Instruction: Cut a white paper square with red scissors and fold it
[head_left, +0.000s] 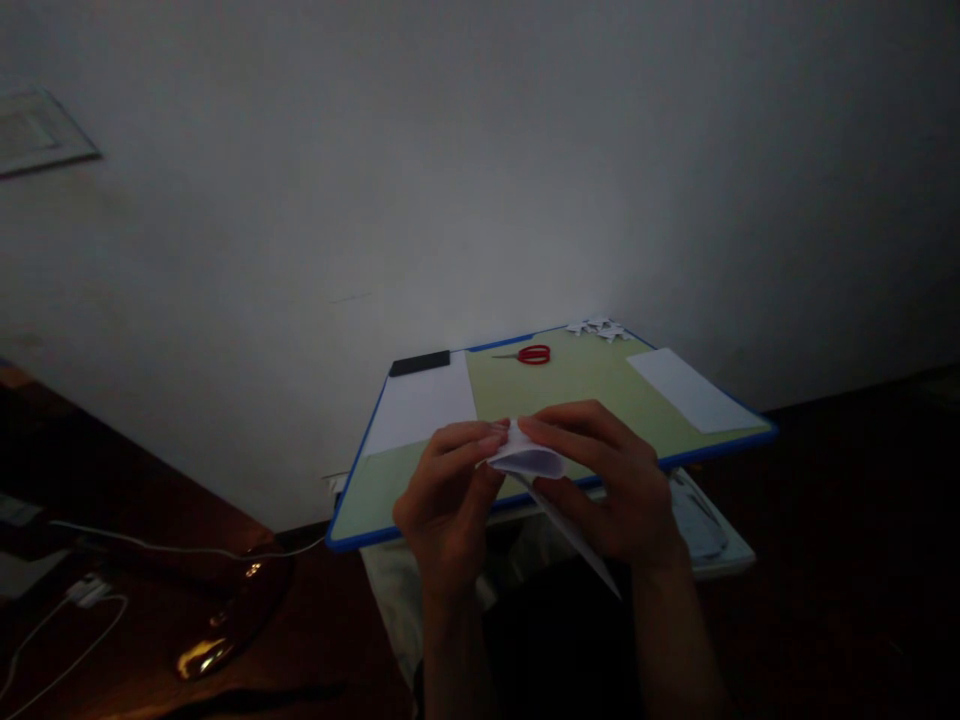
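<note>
Both hands meet over the near edge of a green board with a blue rim (352, 500). My left hand (450, 490) and my right hand (607, 480) pinch a folded piece of white paper (529, 462) between fingertips and thumbs. A long pointed strip of the paper hangs down below my right hand. Red-handled scissors (531, 354) lie at the board's far edge, beyond my hands.
A white sheet (424, 405) lies on the board's left, another white sheet (694, 390) on its right. Small white paper cut-outs (598, 327) sit at the far corner beside a black bar (419, 363). White cables (82, 600) run over the dark surface at left. A plain wall stands behind.
</note>
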